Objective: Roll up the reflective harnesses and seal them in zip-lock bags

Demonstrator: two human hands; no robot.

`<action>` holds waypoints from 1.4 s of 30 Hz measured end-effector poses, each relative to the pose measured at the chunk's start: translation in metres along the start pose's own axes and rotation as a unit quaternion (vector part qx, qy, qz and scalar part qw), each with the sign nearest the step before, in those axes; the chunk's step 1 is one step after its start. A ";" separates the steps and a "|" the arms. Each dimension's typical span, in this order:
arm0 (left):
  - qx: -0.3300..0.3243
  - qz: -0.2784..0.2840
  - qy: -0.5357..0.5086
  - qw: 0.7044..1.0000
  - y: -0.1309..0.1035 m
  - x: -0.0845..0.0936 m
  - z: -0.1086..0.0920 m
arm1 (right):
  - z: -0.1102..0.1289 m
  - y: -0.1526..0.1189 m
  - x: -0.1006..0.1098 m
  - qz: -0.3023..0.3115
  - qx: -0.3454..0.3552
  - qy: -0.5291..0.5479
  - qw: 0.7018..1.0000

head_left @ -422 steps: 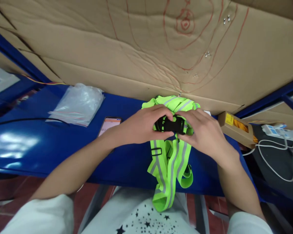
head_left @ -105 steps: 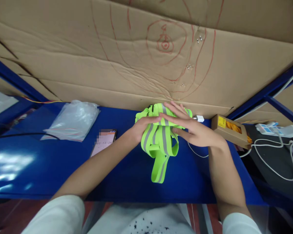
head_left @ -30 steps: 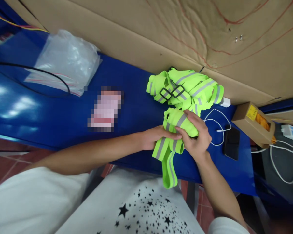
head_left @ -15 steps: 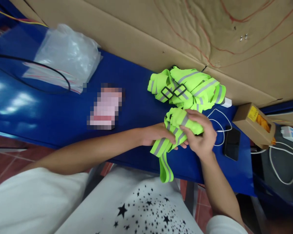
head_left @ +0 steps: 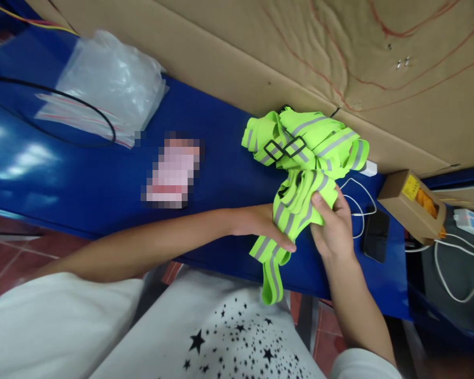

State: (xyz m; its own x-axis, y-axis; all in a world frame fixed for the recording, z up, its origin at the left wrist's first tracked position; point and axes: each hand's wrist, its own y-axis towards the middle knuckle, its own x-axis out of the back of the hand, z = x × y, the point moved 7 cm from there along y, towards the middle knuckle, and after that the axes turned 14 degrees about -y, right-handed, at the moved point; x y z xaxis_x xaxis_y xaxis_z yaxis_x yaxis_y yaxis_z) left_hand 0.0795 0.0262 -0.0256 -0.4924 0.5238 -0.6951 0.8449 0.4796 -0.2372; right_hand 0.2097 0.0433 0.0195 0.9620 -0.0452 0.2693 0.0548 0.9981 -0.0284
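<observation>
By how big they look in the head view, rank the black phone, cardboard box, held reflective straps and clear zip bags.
Largest to smallest:
clear zip bags
held reflective straps, partly hand-covered
cardboard box
black phone

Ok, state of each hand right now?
Left hand: closed on the striped green strap bundle.
Right hand: closed on the same bundle, thumb on top.

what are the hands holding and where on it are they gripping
A green strap bundle: the left hand grips its lower folds, the right hand its upper right side.
</observation>
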 end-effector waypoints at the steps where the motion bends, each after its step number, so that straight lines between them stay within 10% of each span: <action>1: -0.006 0.011 0.007 1.000 -0.001 0.000 -0.006 | 0.000 0.001 0.001 0.002 0.000 0.020 1.000; 6: -0.087 0.034 -0.045 0.995 -0.006 0.006 -0.039 | 0.013 -0.001 0.011 -0.011 0.053 0.052 0.997; 15: -0.145 -0.095 0.009 0.985 -0.009 0.007 -0.024 | 0.021 -0.014 -0.006 0.045 0.085 -0.013 0.995; 20: -0.140 -0.116 -0.047 0.982 -0.009 0.009 -0.013 | 0.038 -0.012 -0.005 0.036 0.219 -0.213 0.951; 29: 0.039 0.003 -0.286 0.957 -0.004 -0.028 0.025 | 0.048 -0.020 0.005 -0.062 0.282 -0.275 0.917; 42: -0.060 0.056 -0.343 0.936 -0.007 -0.020 -0.006 | 0.058 -0.013 0.005 0.021 0.394 -0.265 0.880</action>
State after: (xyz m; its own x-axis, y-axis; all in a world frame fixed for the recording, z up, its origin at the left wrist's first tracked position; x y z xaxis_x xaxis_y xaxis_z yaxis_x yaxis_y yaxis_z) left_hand 0.0823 0.0170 -0.0064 -0.1162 0.0196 -0.9930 0.8336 0.5455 -0.0868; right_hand 0.1986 0.0323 0.0768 0.6874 -0.1902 0.7010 -0.3818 0.7264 0.5714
